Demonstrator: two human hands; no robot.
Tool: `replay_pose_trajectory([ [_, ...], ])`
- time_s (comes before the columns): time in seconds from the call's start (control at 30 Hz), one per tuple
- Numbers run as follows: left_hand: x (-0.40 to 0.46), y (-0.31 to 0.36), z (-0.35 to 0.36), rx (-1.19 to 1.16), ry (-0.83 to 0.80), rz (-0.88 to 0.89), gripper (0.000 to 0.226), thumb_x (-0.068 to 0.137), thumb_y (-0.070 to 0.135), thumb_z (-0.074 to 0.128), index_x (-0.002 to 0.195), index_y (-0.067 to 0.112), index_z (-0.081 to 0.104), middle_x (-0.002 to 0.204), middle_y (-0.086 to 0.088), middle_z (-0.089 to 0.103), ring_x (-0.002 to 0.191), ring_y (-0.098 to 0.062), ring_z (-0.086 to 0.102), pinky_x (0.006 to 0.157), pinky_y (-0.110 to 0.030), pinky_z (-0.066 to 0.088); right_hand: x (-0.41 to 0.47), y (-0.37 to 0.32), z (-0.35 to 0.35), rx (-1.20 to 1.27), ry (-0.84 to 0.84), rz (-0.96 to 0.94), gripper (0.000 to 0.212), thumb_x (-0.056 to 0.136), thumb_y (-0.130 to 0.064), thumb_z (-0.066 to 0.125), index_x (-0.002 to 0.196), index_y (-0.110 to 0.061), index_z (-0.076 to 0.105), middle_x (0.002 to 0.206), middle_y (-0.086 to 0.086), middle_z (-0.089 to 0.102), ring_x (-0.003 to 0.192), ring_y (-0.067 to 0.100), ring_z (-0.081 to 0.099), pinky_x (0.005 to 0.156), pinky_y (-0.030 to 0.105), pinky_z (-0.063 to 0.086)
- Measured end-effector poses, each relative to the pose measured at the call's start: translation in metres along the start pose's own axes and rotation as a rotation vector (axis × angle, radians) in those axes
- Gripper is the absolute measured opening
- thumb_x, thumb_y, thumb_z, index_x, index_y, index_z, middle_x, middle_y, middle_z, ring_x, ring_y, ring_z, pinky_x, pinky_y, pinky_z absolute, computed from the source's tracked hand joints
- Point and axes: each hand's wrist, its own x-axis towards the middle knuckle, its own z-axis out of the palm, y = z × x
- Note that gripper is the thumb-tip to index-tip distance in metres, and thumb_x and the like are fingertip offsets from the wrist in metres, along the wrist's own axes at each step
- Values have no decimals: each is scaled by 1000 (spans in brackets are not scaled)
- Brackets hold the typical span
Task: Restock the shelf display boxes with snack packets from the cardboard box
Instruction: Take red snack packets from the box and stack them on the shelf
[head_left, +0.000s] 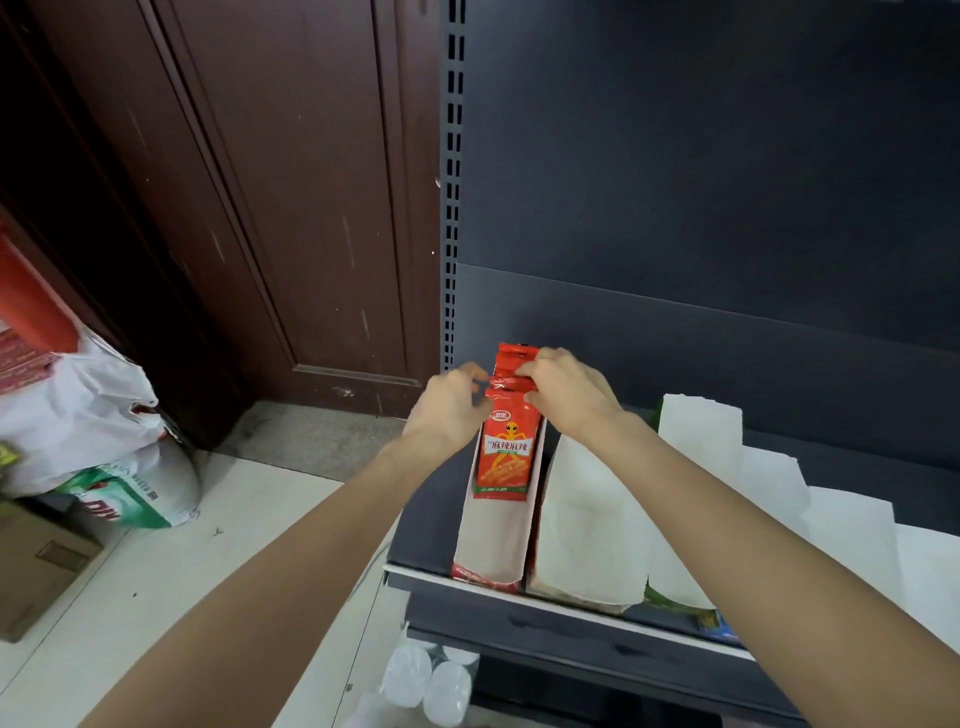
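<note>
Both hands meet at the top of a stack of red snack packets (506, 441) standing at the back of the leftmost display box (493, 540) on the shelf (571, 605). The left hand (447, 410) has its fingers curled against the stack's left edge, and the right hand (566, 392) pinches the upper edge from the right. The packets stand upright, long axis vertical, directly between the hands, so seating them probably means pressing straight down and back; the cardboard box cannot be picked out for certain.
</note>
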Motion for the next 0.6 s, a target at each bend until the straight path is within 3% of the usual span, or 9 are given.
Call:
replay_pose_trajectory([
  [0.07,-6,8,-4,97,78,73,28,93,21,56,119,13,56,115,-7,62,100,-23,62,83,-41,54,-6,0,-3,53,47,16,44,94,-27,56,136,-19,48,132,7,49,124,23,46,95,40,47],
  [0.23,-29,30,-18,415,209,321,26,97,24,45,118,13,56,109,-6,62,99,-23,59,83,-37,49,-40,-1,-18,360,215,83,35,93,-26,56,127,-17,57,125,4,56,115,19,55,93,37,50],
  [0.43,-82,51,-22,190,231,321,21,96,24,48,114,17,57,98,-2,68,84,-22,64,72,-37,54,-113,-12,-32,538,393,165,22,95,-19,52,112,-16,65,102,-3,68,89,10,61,81,30,52],
  [0.6,-132,65,4,57,187,319,14,92,23,51,99,20,63,92,2,70,81,-21,64,71,-33,52,-190,-11,-15,509,422,309,23,95,-14,50,111,-17,66,109,0,67,96,16,60,85,31,51],
])
